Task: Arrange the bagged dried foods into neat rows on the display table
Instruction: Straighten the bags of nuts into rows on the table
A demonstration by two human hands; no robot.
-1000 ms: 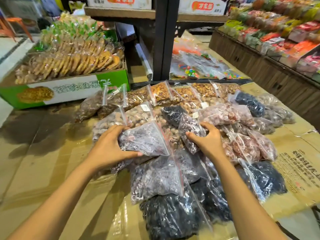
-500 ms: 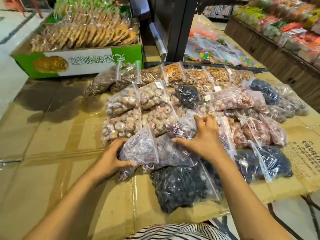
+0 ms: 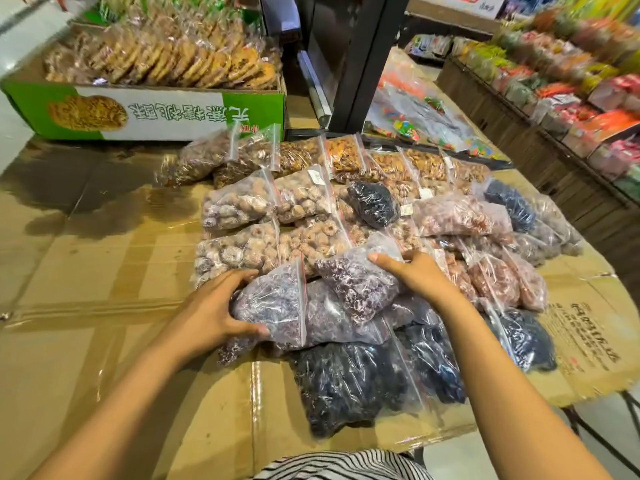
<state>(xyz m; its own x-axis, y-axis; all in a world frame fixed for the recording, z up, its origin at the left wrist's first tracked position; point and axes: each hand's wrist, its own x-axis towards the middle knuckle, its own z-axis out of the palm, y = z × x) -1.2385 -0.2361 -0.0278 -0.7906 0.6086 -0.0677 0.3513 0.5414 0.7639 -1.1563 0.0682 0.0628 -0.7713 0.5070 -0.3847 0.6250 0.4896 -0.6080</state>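
Observation:
Several clear zip bags of dried foods lie in rows on the cardboard-covered display table (image 3: 86, 341). My left hand (image 3: 214, 310) grips a bag of purple dried fruit (image 3: 273, 306) at its left side, thumb under its lower edge. My right hand (image 3: 415, 275) grips a second purple bag (image 3: 356, 282) at its upper right, and that bag lies tilted across the first. Below them sit bags of black dried fruit (image 3: 343, 386). Beyond are bags of pale round dried fruit (image 3: 242, 206), a small black bag (image 3: 374, 202) and pinkish bags (image 3: 457, 216).
A green and white carton of wrapped biscuits (image 3: 166, 109) stands at the table's back left. A black post (image 3: 363, 57) rises behind the bags, with candy bags (image 3: 415, 112) beside it. Shelves of packaged goods (image 3: 571, 91) line the right. Bare cardboard lies to the left.
My left hand has kept hold of its purple bag. My right hand has taken hold of the second purple bag and drawn it up to overlap the first. The camera has moved closer.

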